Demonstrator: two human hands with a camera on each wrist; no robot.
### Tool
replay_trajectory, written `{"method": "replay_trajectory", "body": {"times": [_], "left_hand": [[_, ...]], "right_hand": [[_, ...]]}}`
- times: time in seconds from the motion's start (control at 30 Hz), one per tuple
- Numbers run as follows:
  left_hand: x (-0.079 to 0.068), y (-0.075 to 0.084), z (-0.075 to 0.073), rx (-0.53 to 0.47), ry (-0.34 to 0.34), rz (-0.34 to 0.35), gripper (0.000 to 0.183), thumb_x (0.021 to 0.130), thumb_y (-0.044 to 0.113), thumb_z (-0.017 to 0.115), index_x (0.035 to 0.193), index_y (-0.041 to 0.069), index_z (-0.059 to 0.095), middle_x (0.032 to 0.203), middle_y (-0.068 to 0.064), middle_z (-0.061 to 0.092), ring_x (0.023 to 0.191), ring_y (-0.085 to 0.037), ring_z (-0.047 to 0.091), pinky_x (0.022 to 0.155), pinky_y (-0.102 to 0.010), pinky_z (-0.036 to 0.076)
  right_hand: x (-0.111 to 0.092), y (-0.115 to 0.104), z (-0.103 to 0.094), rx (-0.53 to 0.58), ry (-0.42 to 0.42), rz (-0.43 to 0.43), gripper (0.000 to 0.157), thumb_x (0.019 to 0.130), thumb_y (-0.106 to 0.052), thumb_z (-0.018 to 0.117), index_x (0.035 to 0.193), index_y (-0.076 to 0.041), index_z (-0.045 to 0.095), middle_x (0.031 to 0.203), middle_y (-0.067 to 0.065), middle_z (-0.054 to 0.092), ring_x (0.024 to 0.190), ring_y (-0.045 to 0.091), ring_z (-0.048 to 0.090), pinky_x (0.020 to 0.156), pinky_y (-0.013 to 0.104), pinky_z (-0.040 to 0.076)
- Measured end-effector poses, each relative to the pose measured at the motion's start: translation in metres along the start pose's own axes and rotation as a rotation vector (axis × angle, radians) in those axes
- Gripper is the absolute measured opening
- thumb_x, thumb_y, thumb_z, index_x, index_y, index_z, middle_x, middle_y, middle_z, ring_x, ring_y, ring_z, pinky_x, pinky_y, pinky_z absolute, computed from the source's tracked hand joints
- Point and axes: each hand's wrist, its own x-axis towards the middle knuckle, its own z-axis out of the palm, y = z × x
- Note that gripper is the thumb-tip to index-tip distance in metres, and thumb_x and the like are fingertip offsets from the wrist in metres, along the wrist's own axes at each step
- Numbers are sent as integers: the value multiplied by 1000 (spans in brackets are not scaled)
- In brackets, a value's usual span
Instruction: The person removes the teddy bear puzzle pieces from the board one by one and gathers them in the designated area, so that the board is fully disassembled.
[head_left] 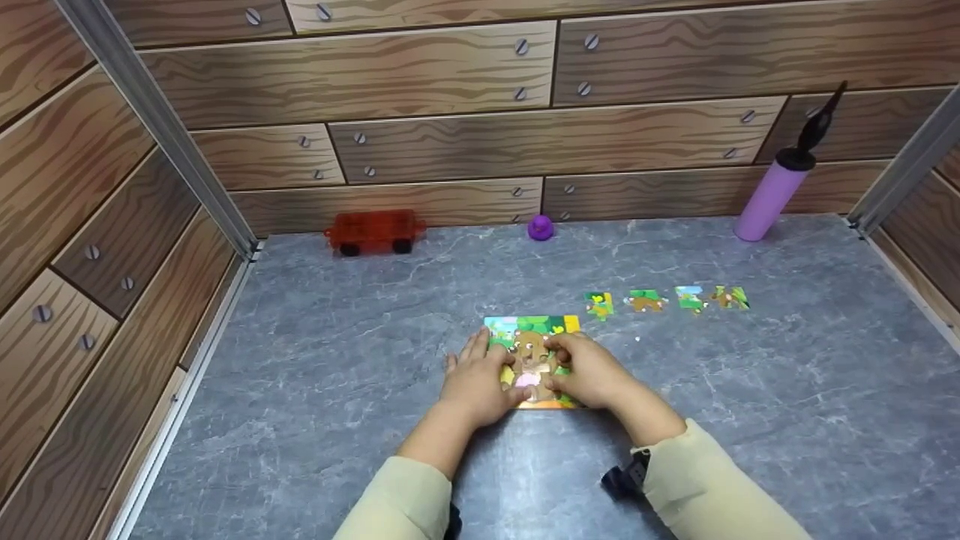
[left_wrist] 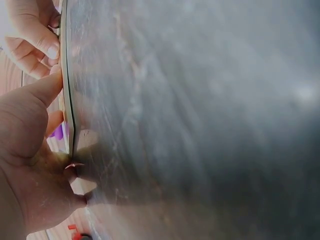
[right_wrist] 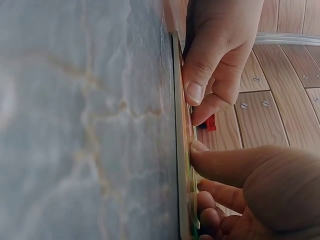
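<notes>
A picture puzzle (head_left: 527, 322) with a brown bear on it lies flat on the grey table. My left hand (head_left: 477, 382) rests across its left side with fingers spread, thumb near the lower edge. From the right, my right hand (head_left: 594, 369) bends its thumb and index finger onto a puzzle piece at the bear, its other fingers curled under. Both hands, the left hand (left_wrist: 30, 130) and the right hand (left_wrist: 32, 35), show at the thin board edge (left_wrist: 71, 115) in the left wrist view. In the right wrist view the right thumb (right_wrist: 225, 162) presses on the board's face.
Several loose puzzle pieces (head_left: 646, 301) lie in a row beyond the board to the right. Along the back wall stand a red toy wagon (head_left: 375, 231), a small purple toy (head_left: 540, 227) and a purple hand pump (head_left: 774, 196) with a black nozzle. Wood-patterned panels (head_left: 442, 150) enclose the table.
</notes>
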Motion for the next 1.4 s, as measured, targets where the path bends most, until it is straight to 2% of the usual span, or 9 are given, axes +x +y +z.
{"method": "replay_trajectory", "body": {"times": [0.57, 0.77, 1.0, 1.13, 1.4], "left_hand": [[-1, 1, -2, 2, 2, 0, 47, 92, 51, 79, 123, 17, 67, 169, -24, 30, 158, -41, 24, 123, -71, 17], [-1, 0, -2, 15, -8, -12, 49, 93, 51, 79, 126, 17, 66, 170, -23, 29, 158, -41, 24, 124, -71, 17], [0, -4, 2, 9, -13, -27, 53, 93, 54, 77, 130, 17, 66, 171, -22, 27, 159, -40, 22, 124, -70, 16], [-1, -2, 0, 7, -16, -25, 53, 93, 55, 76, 129, 17, 65, 171, -22, 27, 159, -41, 22, 124, -70, 15], [0, -1, 1, 23, -14, -19, 52, 93, 53, 77, 128, 17, 65, 171, -22, 27, 158, -41, 23, 124, -70, 15]], "right_hand": [[0, -2, 3, 67, 43, 41, 54, 82, -2, 86, 132, 2, 65, 99, 6, 66, 94, 24, 63, 93, 50, 55], [0, -2, 7, 102, 107, 46, 52, 78, 1, 87, 126, -2, 67, 94, 5, 65, 86, 21, 61, 84, 45, 56], [-1, -4, 17, 130, 215, 23, 44, 78, 11, 76, 119, -4, 69, 90, 7, 61, 82, 21, 59, 78, 40, 53], [-1, -3, 20, 129, 239, 11, 43, 79, 11, 72, 119, -2, 70, 92, 8, 61, 83, 22, 59, 78, 41, 53], [-2, 1, 16, 144, 251, 8, 44, 81, 8, 74, 124, 3, 68, 101, 11, 63, 86, 23, 61, 81, 40, 57]]}}
